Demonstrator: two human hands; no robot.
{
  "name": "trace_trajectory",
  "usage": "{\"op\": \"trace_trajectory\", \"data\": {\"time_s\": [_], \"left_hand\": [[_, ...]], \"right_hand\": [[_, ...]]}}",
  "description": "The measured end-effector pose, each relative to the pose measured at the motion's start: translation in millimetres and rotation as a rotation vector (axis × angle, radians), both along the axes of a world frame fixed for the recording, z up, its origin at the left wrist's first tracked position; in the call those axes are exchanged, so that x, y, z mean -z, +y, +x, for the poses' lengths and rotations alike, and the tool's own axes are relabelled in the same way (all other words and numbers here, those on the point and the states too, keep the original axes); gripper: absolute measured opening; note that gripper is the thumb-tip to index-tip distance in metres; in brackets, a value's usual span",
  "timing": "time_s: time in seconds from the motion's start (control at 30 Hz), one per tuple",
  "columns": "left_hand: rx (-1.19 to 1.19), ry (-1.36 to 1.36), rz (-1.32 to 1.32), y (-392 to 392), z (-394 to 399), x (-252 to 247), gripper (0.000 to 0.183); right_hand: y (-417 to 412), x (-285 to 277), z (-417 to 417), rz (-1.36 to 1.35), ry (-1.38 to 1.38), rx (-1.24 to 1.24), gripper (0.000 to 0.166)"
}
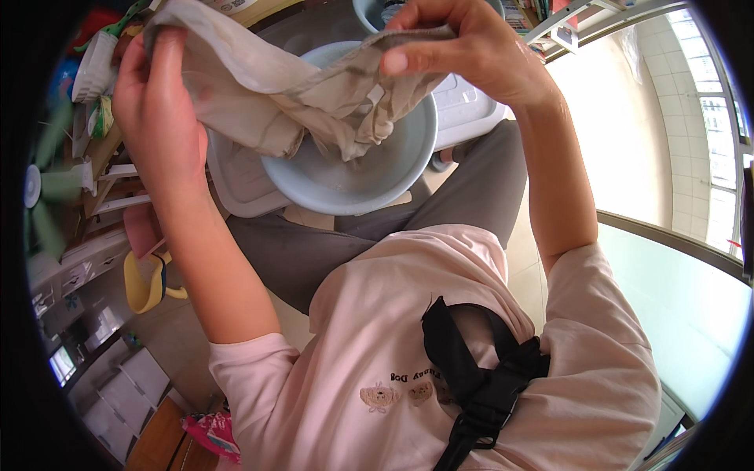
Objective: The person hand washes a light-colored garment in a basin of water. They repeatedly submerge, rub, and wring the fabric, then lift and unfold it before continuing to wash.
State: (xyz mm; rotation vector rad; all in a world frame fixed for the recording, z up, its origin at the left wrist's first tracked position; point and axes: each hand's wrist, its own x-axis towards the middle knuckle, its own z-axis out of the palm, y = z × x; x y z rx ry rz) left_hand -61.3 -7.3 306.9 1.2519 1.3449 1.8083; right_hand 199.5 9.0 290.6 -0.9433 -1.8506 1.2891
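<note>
A wet-looking, grey-beige piece of cloth (253,112) is stretched between my two hands. My left hand (162,106) grips its left end, fingers curled over the top edge. At the upper right, my right hand (465,53) pinches the bunched other end between thumb and fingers. The cloth's twisted middle hangs over a round, light blue plastic basin (347,206), which holds some cloudy water. The basin rests on a grey plastic lid (244,188) in front of my knees. Whether the cloth's lowest tip touches the water, I cannot tell.
A second blue basin (366,17) with a dark item inside stands beyond the first. At the left are a green-bladed fan (50,185), a shelf and a yellow plastic scoop or dipper (141,288). A glass panel (677,306) and its frame run along the right.
</note>
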Motion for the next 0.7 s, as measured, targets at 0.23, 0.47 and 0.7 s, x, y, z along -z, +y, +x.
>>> {"op": "trace_trajectory", "data": {"time_s": [0.23, 0.47, 0.7], "left_hand": [[0.192, 0.763, -0.393, -7, -13, 51, 0.034], [0.431, 0.726, -0.693, -30, -47, 111, 0.026], [0.544, 0.712, -0.634, -45, -73, 157, 0.027]], "right_hand": [[18, 45, 1, 0.097, 0.28, 0.595, 0.035], [20, 78, 30, -0.016, 0.057, 0.691, 0.029], [42, 89, 47, -0.19, 0.246, 0.646, 0.026]]}}
